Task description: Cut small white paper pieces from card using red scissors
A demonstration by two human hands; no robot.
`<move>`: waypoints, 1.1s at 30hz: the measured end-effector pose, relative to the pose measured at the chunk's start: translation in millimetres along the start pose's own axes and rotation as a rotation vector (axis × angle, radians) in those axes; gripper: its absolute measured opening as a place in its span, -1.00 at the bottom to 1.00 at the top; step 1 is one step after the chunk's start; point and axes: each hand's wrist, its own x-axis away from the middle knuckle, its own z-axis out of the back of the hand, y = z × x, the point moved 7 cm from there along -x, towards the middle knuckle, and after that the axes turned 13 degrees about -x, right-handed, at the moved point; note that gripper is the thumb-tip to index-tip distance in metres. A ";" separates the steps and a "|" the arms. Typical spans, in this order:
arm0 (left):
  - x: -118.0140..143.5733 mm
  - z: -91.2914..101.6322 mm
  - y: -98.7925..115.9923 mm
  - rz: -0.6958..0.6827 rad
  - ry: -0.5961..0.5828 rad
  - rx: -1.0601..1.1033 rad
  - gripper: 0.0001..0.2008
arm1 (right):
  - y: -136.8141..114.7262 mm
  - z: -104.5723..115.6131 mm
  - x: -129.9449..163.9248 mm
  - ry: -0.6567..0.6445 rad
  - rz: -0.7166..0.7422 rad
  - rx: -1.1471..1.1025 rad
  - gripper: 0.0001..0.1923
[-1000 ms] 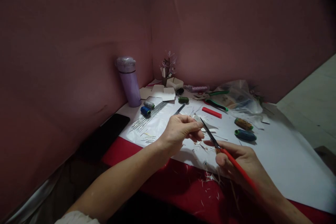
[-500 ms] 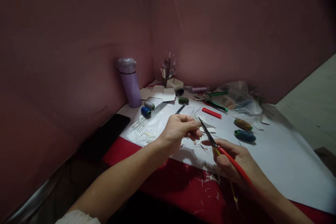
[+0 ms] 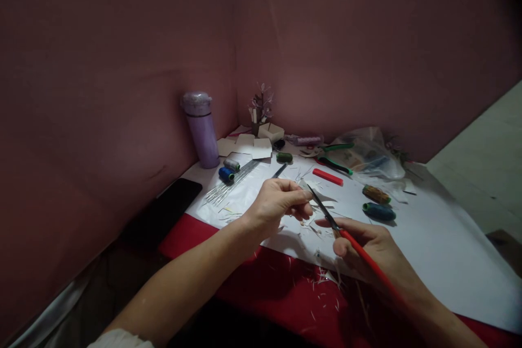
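The left hand [image 3: 281,201] pinches a paper slip [image 3: 302,185], thumb and fingertips together on it, on the near-left side of the red bar [image 3: 328,176]. The right hand [image 3: 369,244], nearer than the bar, has its fingers clamped around the scissors [image 3: 353,240], whose tip lies by the slip; whether the blades stand apart, I cannot tell. Scraps [image 3: 320,231] litter the near side of the bar, below both hands and partly blocked by them. The left hand also covers the near end of a dark blade [image 3: 279,170], left of the bar. Just beyond the bar lie the pliers [image 3: 336,159]; farther back to its right, a clear bag [image 3: 375,155]. Brown [image 3: 376,194] and teal [image 3: 379,212] spools sit to its near right, a green spool [image 3: 284,157] to its far left. Well left of it are wires [image 3: 234,182], blue [image 3: 226,174] and grey [image 3: 231,165] spools and an upright bottle [image 3: 205,141].
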 end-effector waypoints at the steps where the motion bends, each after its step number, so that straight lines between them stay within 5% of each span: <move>1: 0.0 0.2 0.7 -0.002 -0.007 -0.002 -0.79 | -1.8 -0.4 0.6 0.005 0.014 0.011 -0.47; 9: 1.0 1.2 3.3 -0.019 -0.023 0.000 -0.80 | -2.8 -1.5 1.5 -0.087 0.051 0.141 -0.38; 22: 1.3 0.5 2.4 -0.003 -0.027 -0.004 -0.79 | -0.9 0.2 3.1 0.010 0.015 0.028 -0.56; 33: 1.9 1.0 3.5 -0.005 -0.031 -0.019 -0.79 | -6.0 4.0 0.5 0.004 0.020 0.096 -0.47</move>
